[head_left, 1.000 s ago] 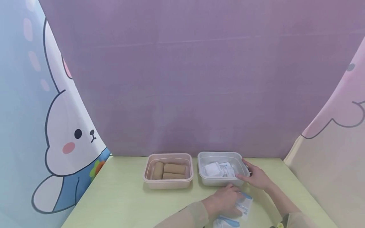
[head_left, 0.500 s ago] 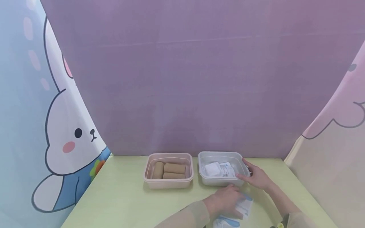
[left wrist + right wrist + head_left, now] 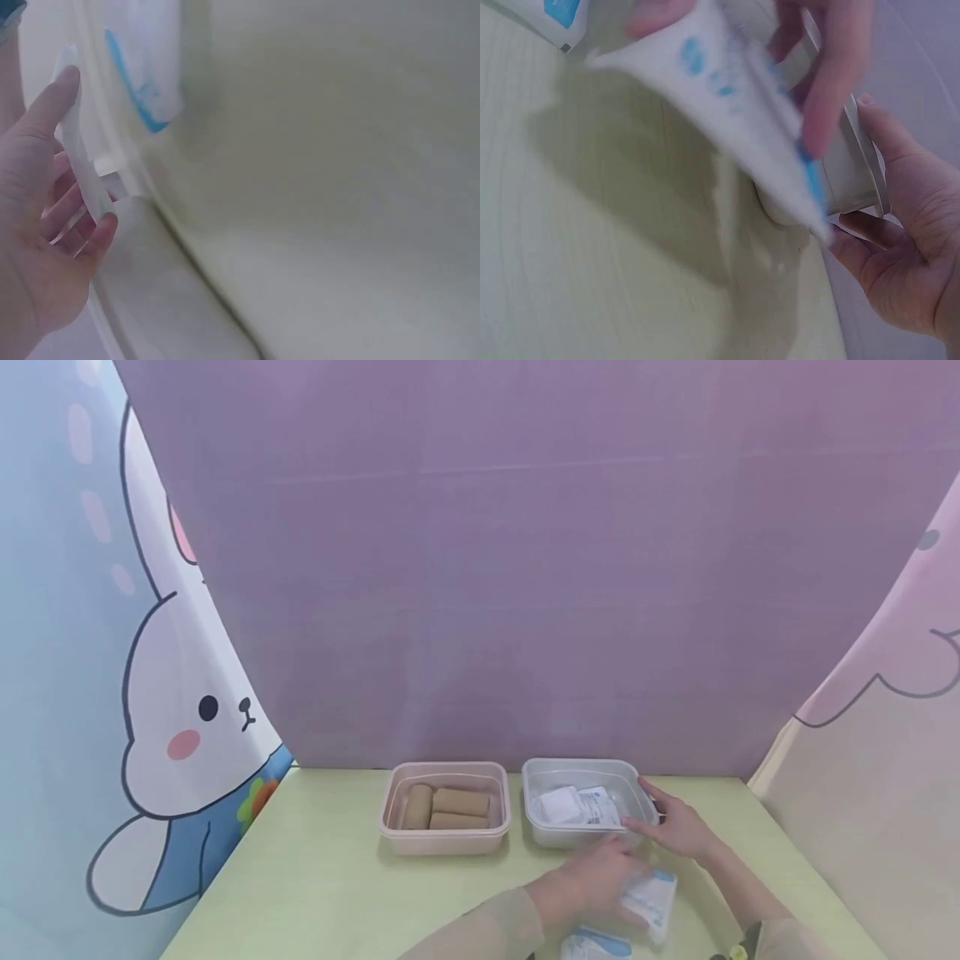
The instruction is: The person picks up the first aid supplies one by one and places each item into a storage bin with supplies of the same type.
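My left hand [image 3: 596,877] pinches a flat white packet with blue print [image 3: 654,900] between thumb and fingers, close in front of the white plastic container [image 3: 551,837]. In the right wrist view this packet [image 3: 712,97] is tilted and blurred, with a shadow on the table below. My right hand [image 3: 678,828] grips the container's right side, thumb at the near rim; in its wrist view the hand [image 3: 915,240] holds the container wall. Inside the container lie white packets [image 3: 561,806]. Another blue-and-white packet [image 3: 596,945] lies on the table near the left wrist.
To the left of the white container stands a pink container [image 3: 442,843] with several tan rolls [image 3: 461,802] in it. Both stand near the far edge of the pale green table [image 3: 322,893]. Behind it hangs a purple cloth [image 3: 480,568], with patterned curtains at both sides.
The packet in my left hand has tilted up and shifted slightly right from where it lay under the fingers. My right hand has stayed on the container.
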Motion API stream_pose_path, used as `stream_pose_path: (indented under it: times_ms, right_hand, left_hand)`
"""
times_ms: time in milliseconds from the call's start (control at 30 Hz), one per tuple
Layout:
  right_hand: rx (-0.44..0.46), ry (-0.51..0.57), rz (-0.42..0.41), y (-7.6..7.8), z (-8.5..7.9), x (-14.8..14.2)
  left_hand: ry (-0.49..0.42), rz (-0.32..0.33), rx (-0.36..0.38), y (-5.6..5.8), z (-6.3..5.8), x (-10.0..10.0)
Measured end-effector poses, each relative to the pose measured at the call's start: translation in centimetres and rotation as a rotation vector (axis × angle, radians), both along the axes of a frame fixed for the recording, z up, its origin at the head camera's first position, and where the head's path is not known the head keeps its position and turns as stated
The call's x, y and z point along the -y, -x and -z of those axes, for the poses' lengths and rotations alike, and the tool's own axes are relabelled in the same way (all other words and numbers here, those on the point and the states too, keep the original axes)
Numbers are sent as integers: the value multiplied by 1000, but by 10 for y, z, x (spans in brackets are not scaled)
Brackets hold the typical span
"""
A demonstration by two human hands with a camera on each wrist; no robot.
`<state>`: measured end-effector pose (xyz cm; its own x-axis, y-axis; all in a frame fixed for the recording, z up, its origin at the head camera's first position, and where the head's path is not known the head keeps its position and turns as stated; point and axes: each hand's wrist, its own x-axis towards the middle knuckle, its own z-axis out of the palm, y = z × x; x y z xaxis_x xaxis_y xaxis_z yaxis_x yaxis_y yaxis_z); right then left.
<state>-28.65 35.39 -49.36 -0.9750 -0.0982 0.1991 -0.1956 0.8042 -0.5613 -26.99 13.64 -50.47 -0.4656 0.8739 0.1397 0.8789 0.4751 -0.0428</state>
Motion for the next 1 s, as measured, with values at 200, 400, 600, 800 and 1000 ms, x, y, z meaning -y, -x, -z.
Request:
stream_pose_path:
  times_ms: [200, 400, 600, 800, 1000]
  right_hand:
    - [-8, -12, -18, 1, 6, 0]
    - [31, 5, -25, 1, 4, -3]
    - [39, 29, -42, 1, 1, -6]
    - [25, 4, -23, 3, 2, -6]
    - [22, 9, -14, 4, 2, -4]
  left_hand:
    - [-68, 24, -18, 7, -6, 11]
    - [-220, 34, -84, 14, -19, 27]
    - [-295, -37, -7, 26, -29, 43]
    - [-315, -111, 34, 44, -43, 63]
    - [-338, -209, 75, 60, -46, 79]
